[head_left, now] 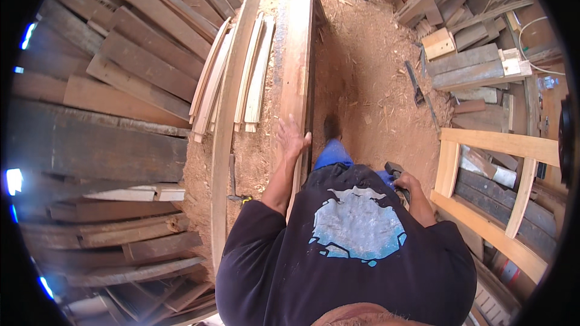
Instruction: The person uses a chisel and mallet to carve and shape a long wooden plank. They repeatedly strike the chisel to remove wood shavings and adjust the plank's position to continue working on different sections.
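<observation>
My left hand (291,136) lies on a long wooden plank (295,78) that runs away from me, its fingers spread and the palm down. Low at my right side, my right hand (412,183) is closed round the handle of a dark hammer (393,169), whose head points forward. The hand covers most of the handle. Left of the plank lies a thin dark L-shaped tool (232,175) with a yellow and black piece at its lower end.
Light strips (252,75) and a long narrow board (232,93) lie left of the plank. Stacked boards (139,66) fill the far left. Sawdust covers the floor (368,72). On the right are a dark long tool (415,84), offcuts (468,69) and a wooden frame (483,223).
</observation>
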`<state>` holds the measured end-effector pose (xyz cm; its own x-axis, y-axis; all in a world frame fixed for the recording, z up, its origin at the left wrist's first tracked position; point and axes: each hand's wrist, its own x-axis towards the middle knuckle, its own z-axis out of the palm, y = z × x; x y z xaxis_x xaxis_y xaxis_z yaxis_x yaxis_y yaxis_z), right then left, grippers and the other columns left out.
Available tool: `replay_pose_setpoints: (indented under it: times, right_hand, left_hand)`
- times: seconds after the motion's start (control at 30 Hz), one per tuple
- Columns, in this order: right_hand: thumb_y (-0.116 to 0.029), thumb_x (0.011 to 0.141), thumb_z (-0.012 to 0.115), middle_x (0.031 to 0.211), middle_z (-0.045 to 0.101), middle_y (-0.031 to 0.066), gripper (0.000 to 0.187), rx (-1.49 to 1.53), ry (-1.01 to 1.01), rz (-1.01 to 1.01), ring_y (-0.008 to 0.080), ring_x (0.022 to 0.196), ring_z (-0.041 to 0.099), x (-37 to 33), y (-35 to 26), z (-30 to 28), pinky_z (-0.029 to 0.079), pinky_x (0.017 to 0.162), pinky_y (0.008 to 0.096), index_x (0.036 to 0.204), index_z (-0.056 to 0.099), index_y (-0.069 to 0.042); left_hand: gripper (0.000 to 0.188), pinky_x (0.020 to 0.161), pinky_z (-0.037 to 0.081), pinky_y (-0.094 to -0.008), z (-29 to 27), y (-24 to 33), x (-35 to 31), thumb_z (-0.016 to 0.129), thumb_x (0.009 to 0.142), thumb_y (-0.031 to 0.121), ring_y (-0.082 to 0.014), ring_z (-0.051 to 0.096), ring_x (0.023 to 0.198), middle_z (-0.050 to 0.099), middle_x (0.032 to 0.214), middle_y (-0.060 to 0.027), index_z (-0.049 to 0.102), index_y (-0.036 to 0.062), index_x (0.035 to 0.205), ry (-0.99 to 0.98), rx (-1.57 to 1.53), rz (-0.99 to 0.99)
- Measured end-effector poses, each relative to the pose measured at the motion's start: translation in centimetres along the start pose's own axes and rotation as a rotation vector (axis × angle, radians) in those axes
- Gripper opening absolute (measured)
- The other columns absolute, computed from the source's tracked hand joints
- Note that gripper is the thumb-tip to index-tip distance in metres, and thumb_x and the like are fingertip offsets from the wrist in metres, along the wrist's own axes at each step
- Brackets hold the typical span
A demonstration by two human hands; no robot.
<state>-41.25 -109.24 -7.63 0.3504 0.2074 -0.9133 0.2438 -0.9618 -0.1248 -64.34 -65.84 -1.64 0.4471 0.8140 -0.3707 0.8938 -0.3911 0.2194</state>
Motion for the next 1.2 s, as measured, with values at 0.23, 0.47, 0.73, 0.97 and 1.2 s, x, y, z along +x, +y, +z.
replay_pose_setpoints:
  times: [0.23,0.47,0.73,0.97,1.2]
  right_hand:
    - [-0.021,0.072,0.078,0.1,0.073,0.022,0.049,0.313,-0.001,0.157,0.0293,0.091,0.072,0.3,-1.8,1.8,0.055,0.081,0.0395,0.11,0.07,0.01]
    - [-0.027,0.074,0.074,0.112,0.07,0.0311,0.051,0.163,-0.098,0.116,0.0365,0.109,0.07,-1.2,-9.6,-1.6,0.054,0.092,0.0435,0.108,0.07,0.011]
    - [-0.023,0.074,0.072,0.117,0.067,0.0327,0.051,0.173,-0.015,0.049,0.0401,0.115,0.067,2.8,-9.2,-1.4,0.053,0.096,0.0448,0.113,0.069,0.009]
    - [-0.02,0.073,0.071,0.094,0.071,0.0245,0.042,0.426,0.03,0.024,0.0339,0.086,0.071,2.3,-8.2,-2.8,0.056,0.076,0.0431,0.105,0.065,0.007]
    - [-0.017,0.08,0.066,0.076,0.064,0.0064,0.026,1.212,0.09,-0.194,0.0167,0.064,0.061,5.1,-7.6,-1.9,0.05,0.058,0.0342,0.102,0.061,-0.003]
  left_hand:
    - [0.124,0.119,0.02,-0.0651,-3.9,3.5,12.3,0.081,0.078,0.047,-0.0538,0.019,0.148,0.011,0.162,-0.0354,-0.004,0.0167,0.164,-0.194,0.036,-0.04]
    - [0.131,0.12,0.025,-0.0585,-5.0,5.9,15.0,0.081,0.076,0.048,-0.0573,0.02,0.146,0.015,0.157,-0.0418,-0.012,0.0149,0.162,-0.286,0.116,-0.077]
    - [0.133,0.115,0.03,-0.0572,-0.8,-2.2,7.5,0.082,0.073,0.052,-0.0541,0.035,0.137,0.033,0.145,-0.0423,-0.006,0.0045,0.161,-0.24,0.176,0.052]
    - [0.109,0.118,0.023,-0.0608,2.5,-11.6,4.3,0.072,0.084,0.051,-0.0585,0.028,0.141,0.032,0.147,-0.0455,0.015,-0.0065,0.157,-0.222,0.243,0.21]
    - [0.075,0.111,0.038,-0.0566,-0.6,-3.7,10.9,0.056,0.095,0.04,-0.061,0.048,0.126,0.046,0.131,-0.0508,0.04,-0.019,0.139,-0.231,0.416,0.51]
